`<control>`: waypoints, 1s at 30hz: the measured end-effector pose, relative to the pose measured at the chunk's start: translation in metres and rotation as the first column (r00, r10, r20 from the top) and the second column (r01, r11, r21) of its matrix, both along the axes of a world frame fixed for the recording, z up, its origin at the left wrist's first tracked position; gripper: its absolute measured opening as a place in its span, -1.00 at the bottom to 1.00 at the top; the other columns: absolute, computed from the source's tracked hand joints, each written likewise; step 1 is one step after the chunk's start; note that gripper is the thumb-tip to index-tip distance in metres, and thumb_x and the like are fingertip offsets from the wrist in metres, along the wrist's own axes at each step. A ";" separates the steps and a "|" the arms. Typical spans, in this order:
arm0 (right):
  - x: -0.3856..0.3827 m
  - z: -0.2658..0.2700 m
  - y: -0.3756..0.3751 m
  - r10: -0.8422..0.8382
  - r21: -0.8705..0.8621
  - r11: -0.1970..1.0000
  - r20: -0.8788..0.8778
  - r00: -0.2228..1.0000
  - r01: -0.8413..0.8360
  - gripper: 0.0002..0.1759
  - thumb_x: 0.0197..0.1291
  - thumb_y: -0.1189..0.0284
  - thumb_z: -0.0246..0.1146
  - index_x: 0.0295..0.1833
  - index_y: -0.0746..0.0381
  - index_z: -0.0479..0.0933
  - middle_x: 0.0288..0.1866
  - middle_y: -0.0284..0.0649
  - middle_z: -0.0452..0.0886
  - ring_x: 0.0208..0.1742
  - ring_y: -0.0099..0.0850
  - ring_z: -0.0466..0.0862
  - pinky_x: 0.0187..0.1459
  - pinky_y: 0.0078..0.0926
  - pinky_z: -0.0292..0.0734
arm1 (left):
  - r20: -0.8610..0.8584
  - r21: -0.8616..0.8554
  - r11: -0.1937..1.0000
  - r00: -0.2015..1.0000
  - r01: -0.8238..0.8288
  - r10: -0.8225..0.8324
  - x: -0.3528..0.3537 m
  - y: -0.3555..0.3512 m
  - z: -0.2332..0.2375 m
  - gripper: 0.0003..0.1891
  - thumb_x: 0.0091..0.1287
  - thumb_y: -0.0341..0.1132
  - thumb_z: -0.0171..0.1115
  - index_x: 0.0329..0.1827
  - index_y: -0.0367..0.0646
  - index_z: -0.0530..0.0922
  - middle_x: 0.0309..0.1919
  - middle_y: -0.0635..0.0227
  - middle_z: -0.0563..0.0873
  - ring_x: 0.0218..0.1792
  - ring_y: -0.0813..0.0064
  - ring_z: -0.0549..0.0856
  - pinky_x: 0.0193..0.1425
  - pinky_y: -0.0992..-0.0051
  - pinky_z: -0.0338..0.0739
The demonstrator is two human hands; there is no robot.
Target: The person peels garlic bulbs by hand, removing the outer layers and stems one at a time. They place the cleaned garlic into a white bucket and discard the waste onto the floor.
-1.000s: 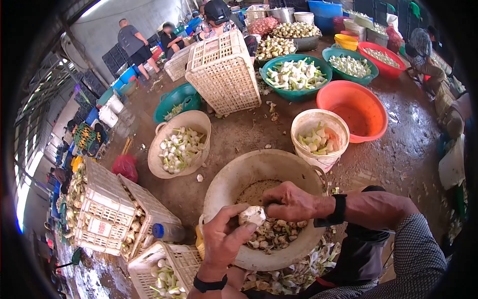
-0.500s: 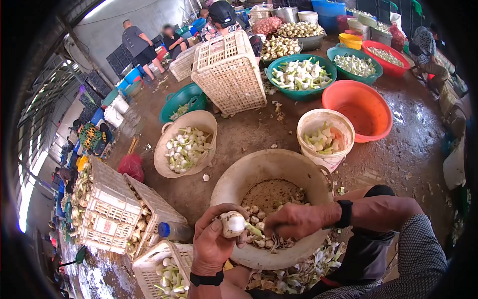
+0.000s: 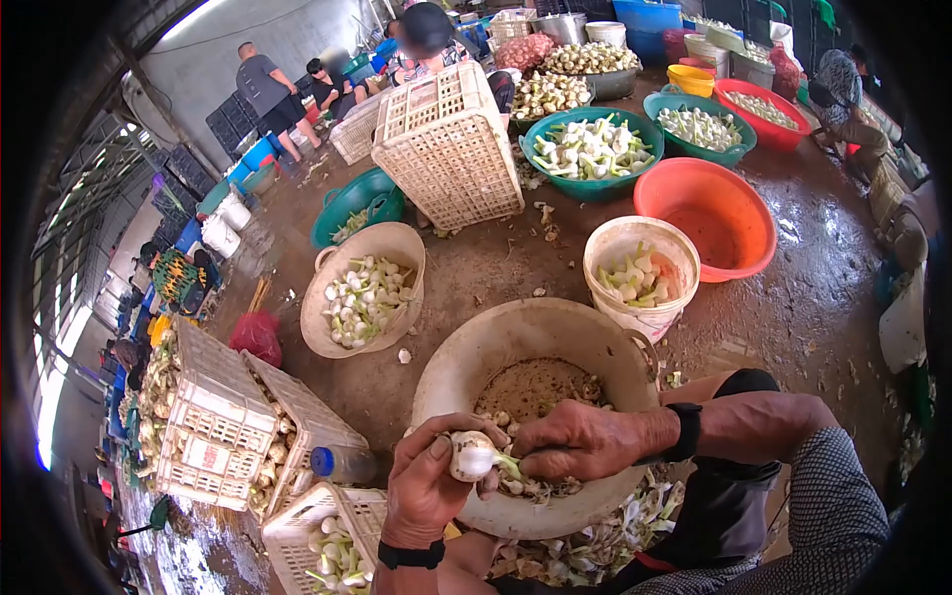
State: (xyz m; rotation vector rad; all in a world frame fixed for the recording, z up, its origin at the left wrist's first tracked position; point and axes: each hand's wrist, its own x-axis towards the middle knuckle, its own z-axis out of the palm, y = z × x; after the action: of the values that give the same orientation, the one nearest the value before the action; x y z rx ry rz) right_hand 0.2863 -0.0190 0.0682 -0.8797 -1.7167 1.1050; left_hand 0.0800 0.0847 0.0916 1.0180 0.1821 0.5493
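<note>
My left hand grips a garlic bulb, white with a dirty patch and a short green stem, over a wide pale tub. At the stem's end, the curled fingers of my right hand are pressed together; whatever lies between them is hidden. Below both hands, the tub holds more garlic bulbs and dirt. Dry peelings lie heaped by the tub's near side.
Trimmed garlic fills a beige basin and part of a white bucket. A red basin stands to the right. Plastic crates are stacked at left, with a blue-capped bottle beside them. Several people sit or stand farther back.
My right hand has moved slightly left and down, up against the garlic's stem. The bulb has turned a little in my left hand. The whole view has shifted slightly.
</note>
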 end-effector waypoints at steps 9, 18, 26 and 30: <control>0.010 0.019 -0.006 0.051 -0.231 0.970 -0.125 0.991 -0.079 -0.72 0.45 0.28 0.11 -0.17 0.31 0.47 -0.49 -0.19 0.54 -0.50 -0.45 0.58 -0.42 -0.42 0.45 | -0.106 -0.006 0.998 0.992 -0.066 0.065 0.006 -0.006 0.003 -0.34 0.37 0.08 0.21 0.23 -0.41 0.42 0.04 -0.05 0.61 -0.10 0.28 0.70 -0.14 0.35 0.67; 0.005 0.011 -0.003 -0.129 0.211 0.973 0.173 0.977 0.091 -0.83 0.36 0.40 0.16 -0.11 0.31 0.47 -0.39 0.03 0.57 -0.34 0.04 0.61 -0.31 -0.16 0.48 | -0.390 0.244 0.969 0.910 -0.043 0.139 0.001 -0.003 -0.001 -0.38 0.32 -0.07 0.33 0.24 -0.42 0.45 -0.12 0.17 0.69 -0.13 0.47 0.69 -0.04 0.43 0.62; 0.003 0.014 -0.001 -0.196 0.173 0.969 0.089 0.976 0.179 -0.80 0.34 0.41 0.17 -0.08 0.34 0.49 -0.45 0.07 0.56 -0.33 0.05 0.62 -0.34 -0.14 0.48 | -0.272 0.248 0.946 0.922 -0.211 0.277 0.010 -0.009 -0.002 -0.42 0.35 -0.10 0.30 0.23 -0.42 0.45 -0.14 0.17 0.69 -0.16 0.46 0.69 -0.12 0.42 0.64; 0.008 0.020 -0.002 -0.249 0.000 0.968 0.062 0.966 0.250 -0.76 0.36 0.38 0.17 -0.02 0.35 0.49 -0.38 0.07 0.60 -0.33 0.00 0.63 -0.28 -0.19 0.51 | -0.380 0.437 0.872 0.833 -0.221 0.401 0.011 -0.010 -0.010 -0.54 0.38 -0.15 0.27 0.11 -0.40 0.51 -0.21 0.25 0.70 -0.21 0.54 0.66 -0.10 0.51 0.58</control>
State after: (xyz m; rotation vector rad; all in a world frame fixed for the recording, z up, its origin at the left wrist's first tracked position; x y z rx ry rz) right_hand 0.2944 -0.0208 0.0885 -1.1116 -1.5997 0.9244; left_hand 0.0911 0.0746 0.0816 1.5064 0.7055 0.6517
